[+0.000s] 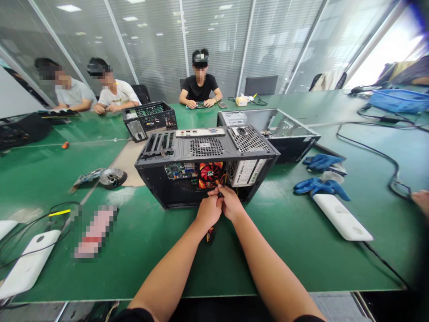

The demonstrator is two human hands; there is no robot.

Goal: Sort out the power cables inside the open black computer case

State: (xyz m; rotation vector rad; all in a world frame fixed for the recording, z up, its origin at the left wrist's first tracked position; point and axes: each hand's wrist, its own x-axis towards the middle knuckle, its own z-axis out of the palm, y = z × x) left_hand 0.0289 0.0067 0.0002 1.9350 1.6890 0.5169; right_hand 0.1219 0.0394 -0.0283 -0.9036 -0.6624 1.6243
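Observation:
A black computer case (208, 152) lies in front of me with its open side facing me. Inside it are a red and orange cooling fan (210, 173), a circuit board (179, 171) and a silver power supply (248, 172). My left hand (209, 209) and my right hand (231, 201) meet at the opening, below the fan, fingers closed together on the power supply wires (221, 180). My fingers cover the exact spot they pinch. From under my hands a dark cable connector (210, 234) with colored wires hangs over the green table.
Behind stand another case (295, 145) and a smaller one (150, 120). Blue gloves (321, 185) and a white power bank (342, 217) lie right. At left are a tape roll (113, 177), another white device (31, 261) and cables. Several people sit across the green table (161, 264).

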